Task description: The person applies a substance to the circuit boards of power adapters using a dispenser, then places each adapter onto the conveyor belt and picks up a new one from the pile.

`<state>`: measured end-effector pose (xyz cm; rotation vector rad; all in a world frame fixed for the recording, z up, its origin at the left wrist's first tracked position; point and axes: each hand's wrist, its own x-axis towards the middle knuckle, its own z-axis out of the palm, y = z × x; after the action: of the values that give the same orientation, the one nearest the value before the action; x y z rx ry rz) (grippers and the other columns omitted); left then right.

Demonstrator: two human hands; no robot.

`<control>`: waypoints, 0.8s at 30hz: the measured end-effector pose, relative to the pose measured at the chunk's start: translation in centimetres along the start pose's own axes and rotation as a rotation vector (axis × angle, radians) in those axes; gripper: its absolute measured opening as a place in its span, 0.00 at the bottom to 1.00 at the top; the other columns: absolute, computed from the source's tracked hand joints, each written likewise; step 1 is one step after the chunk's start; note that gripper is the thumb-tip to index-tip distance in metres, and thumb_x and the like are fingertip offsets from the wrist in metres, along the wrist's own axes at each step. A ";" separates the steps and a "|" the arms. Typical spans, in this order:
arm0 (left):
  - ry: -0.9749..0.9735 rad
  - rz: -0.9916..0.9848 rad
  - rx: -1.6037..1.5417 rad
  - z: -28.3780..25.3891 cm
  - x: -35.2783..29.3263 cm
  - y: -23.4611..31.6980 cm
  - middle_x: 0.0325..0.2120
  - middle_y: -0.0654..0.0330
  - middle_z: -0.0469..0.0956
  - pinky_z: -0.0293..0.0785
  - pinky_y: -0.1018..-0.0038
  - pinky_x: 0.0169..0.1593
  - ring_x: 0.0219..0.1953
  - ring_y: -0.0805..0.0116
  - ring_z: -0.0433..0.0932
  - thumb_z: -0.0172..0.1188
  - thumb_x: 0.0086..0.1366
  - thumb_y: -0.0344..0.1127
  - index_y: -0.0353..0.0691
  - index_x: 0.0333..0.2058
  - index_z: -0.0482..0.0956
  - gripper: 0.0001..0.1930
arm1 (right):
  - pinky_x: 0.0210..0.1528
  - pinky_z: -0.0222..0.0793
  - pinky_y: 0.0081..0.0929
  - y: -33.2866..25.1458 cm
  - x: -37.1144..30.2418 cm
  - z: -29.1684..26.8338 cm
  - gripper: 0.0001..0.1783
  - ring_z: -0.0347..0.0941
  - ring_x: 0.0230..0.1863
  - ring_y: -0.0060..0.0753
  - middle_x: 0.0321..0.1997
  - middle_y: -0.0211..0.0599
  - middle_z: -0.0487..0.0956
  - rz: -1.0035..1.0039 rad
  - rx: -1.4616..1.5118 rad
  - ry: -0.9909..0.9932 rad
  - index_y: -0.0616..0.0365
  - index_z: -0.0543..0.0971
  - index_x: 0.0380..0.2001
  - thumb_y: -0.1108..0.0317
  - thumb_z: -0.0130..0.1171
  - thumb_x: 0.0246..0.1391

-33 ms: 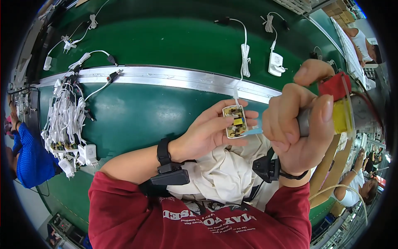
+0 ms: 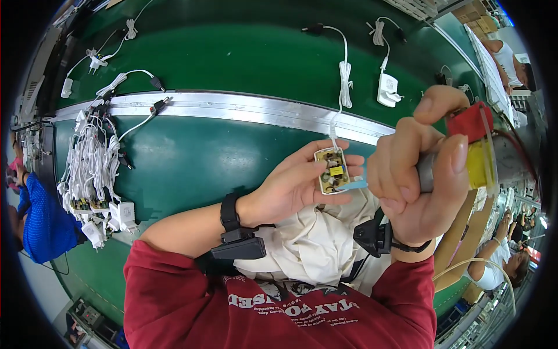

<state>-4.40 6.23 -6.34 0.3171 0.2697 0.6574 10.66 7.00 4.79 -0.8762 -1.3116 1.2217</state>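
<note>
White cords (image 2: 96,163), opened adapter (image 2: 332,171), grey tool (image 2: 426,173)
The cords lie heaped on the counter (image 2: 186,157); the left hand (image 2: 290,185) holds the adapter, board facing up; the right hand (image 2: 414,168) grips the tool, a blue tip (image 2: 354,184) at the adapter's lower right edge.

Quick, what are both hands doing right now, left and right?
Left hand: holding the open white adapter case, thumb on its edge.
Right hand: closed around the grey tool with red and yellow parts.
</note>
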 end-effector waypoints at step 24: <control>-0.109 0.001 -0.118 -0.1 0.6 -0.2 0.58 0.50 0.60 0.63 0.58 0.60 0.59 0.62 0.63 0.37 0.70 0.47 0.41 0.60 0.54 0.24 | 0.10 0.47 0.16 0.7 0.2 -1.0 0.21 0.50 0.08 0.15 0.11 0.25 0.57 -0.011 -0.043 -0.056 0.58 0.57 0.40 0.49 0.39 0.63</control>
<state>-3.90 6.45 -6.62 0.2393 0.1266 0.6518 11.54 7.50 4.09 -0.8699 -1.3906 1.2215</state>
